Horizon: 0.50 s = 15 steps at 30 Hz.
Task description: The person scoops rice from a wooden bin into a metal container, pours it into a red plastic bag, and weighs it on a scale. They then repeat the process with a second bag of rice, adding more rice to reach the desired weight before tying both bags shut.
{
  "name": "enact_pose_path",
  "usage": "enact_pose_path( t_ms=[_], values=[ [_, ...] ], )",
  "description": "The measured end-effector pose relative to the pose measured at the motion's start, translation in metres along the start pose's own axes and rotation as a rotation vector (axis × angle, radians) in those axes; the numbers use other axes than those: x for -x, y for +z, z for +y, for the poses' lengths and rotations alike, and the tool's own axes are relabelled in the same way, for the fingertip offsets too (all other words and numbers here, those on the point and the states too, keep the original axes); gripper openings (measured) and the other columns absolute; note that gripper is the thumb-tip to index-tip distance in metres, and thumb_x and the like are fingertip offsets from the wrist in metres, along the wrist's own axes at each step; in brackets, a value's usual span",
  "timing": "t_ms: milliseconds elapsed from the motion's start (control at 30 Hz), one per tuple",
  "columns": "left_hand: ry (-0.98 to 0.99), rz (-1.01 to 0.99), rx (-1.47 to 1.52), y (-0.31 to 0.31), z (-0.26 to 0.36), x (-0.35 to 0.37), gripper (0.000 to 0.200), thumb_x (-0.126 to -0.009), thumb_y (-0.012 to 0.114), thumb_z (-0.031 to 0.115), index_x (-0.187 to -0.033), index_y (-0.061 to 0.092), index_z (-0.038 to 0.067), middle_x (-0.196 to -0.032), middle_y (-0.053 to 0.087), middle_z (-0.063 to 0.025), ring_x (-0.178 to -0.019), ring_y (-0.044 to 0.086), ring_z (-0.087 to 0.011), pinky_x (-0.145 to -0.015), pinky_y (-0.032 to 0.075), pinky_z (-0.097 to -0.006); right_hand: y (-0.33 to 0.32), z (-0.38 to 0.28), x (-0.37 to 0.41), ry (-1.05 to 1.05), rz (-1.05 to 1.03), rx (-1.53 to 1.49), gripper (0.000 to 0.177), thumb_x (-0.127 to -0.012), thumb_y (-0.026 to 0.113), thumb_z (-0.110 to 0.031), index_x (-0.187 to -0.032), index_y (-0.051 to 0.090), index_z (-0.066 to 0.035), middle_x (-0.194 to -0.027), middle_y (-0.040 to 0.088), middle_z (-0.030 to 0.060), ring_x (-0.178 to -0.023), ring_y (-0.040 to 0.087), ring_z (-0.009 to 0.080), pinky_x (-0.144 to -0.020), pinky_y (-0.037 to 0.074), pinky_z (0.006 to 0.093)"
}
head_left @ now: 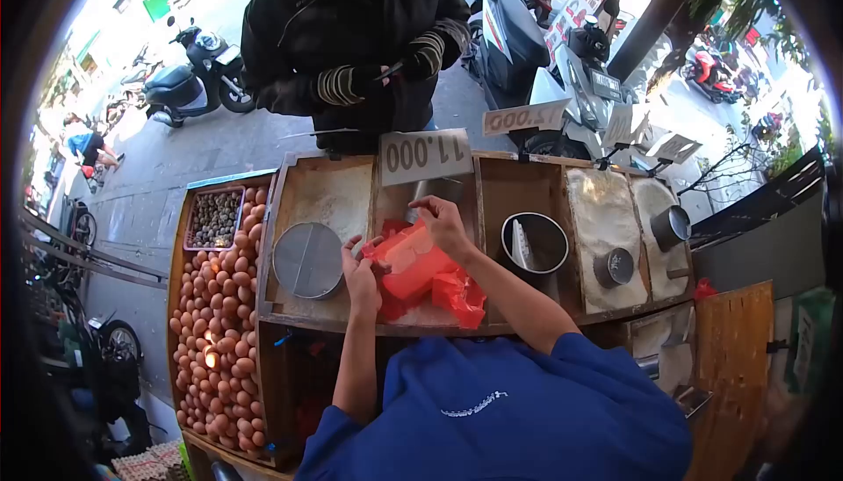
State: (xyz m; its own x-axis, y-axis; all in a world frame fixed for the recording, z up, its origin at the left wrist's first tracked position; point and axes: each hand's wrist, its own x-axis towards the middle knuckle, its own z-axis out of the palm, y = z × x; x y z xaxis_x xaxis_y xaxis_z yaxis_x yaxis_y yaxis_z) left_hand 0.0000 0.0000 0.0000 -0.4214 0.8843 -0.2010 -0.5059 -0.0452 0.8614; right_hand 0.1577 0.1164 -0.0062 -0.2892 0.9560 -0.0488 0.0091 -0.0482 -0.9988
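A red plastic bag (411,263) lies across the front of a wooden bin, with its crumpled end (458,298) toward me. My left hand (361,277) is at the bag's left edge, fingers curled against the plastic. Over the bag's upper right side, my right hand (443,224) has its fingertips pinched together; what is between them is too small to make out. Just beyond those fingers, a metal container (428,193) sits partly behind the "11.000" price sign (427,158). A round metal container (307,260) stands left of my left hand.
Brown eggs (224,332) fill the left box, with a basket of small speckled eggs (215,217) above. A dark-rimmed container (534,244) and metal cups (614,267) stand in the right bins. Across the stall is a person in a black jacket (351,33); motorbikes (195,72) are parked beyond.
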Motion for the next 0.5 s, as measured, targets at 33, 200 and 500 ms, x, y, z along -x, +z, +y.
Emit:
enact_pose_path(
  t_ms=[33, 200, 500],
  values=[
    [-0.107, -0.011, 0.011, -0.001, 0.002, -0.003, 0.038, -0.084, 0.043, 0.000, -0.120, 0.037, 0.007, -0.107, 0.058, -0.0185, -0.058, 0.056, -0.0157, -0.062, 0.056, -0.0330, 0.001, 0.001, -0.006, -0.052, -0.029, 0.061, 0.017, -0.086, 0.056, -0.006, -0.099, 0.065, -0.002, -0.072, 0.060, 0.0006, -0.063, 0.049, 0.0060, -0.059, 0.042, 0.0226],
    [-0.354, 0.027, 0.089, -0.007, -0.007, 0.007, 0.035, -0.082, 0.042, 0.000, -0.116, 0.041, 0.005, -0.099, 0.058, -0.0148, -0.056, 0.057, -0.0150, -0.061, 0.055, -0.0295, -0.016, 0.001, 0.011, -0.031, -0.015, 0.363, 0.013, -0.083, 0.058, -0.006, -0.092, 0.064, 0.001, -0.067, 0.057, 0.0019, -0.060, 0.049, 0.0085, -0.058, 0.042, 0.0249],
    [-0.267, -0.003, -0.149, -0.017, -0.012, 0.022, 0.028, -0.086, 0.044, 0.006, -0.114, 0.044, 0.006, -0.089, 0.056, -0.0059, -0.074, 0.063, -0.0171, -0.067, 0.055, -0.0323, -0.017, -0.001, 0.035, -0.295, 0.080, 0.718, 0.028, -0.078, 0.064, -0.010, -0.103, 0.058, -0.001, -0.085, 0.056, 0.0111, -0.081, 0.056, 0.0245, -0.073, 0.046, 0.0338]
  ],
)
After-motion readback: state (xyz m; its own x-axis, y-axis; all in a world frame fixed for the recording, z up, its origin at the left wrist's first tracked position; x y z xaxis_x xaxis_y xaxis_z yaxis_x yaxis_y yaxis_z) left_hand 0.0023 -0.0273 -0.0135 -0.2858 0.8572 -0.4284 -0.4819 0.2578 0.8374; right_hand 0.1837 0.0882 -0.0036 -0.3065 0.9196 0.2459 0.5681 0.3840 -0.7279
